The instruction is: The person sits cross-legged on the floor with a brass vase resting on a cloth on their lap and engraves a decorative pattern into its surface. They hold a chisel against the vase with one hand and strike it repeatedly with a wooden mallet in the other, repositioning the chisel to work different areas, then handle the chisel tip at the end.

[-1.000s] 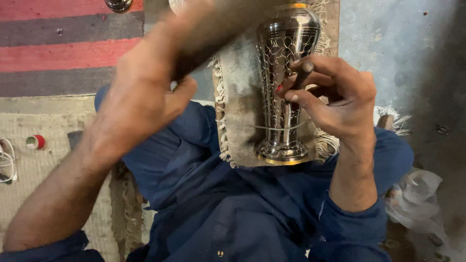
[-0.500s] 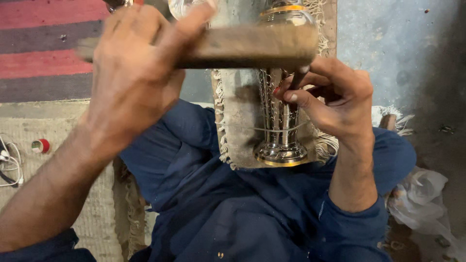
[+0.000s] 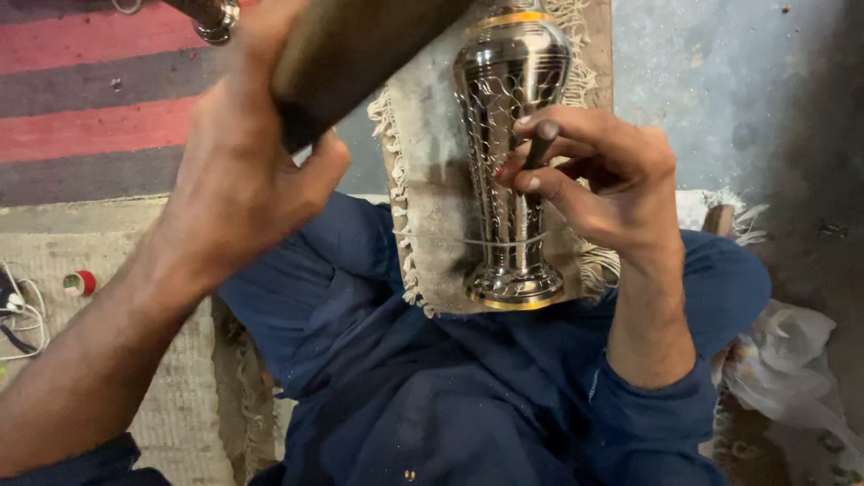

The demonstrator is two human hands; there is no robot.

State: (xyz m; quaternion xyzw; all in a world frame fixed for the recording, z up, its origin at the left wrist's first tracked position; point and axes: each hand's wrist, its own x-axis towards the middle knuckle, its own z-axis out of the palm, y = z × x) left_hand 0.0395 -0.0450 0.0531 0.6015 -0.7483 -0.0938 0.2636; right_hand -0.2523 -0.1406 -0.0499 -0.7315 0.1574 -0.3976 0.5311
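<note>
The metal vase [image 3: 513, 153] lies on a fringed cloth [image 3: 432, 198] over the lap, long axis pointing away, the right hand [image 3: 594, 180] pinching a small punch [image 3: 538, 144] against it, the left hand [image 3: 243, 180] gripping a wooden mallet [image 3: 360, 45] raised above

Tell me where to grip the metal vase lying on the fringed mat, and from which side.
Grip the vase at its narrow waist just above the flared foot, where a hand could probably close around it. Come from the left side of the picture: the right hand with its thin punch occupies the other side. It lies on the mat across the lap, foot toward the person.
</note>
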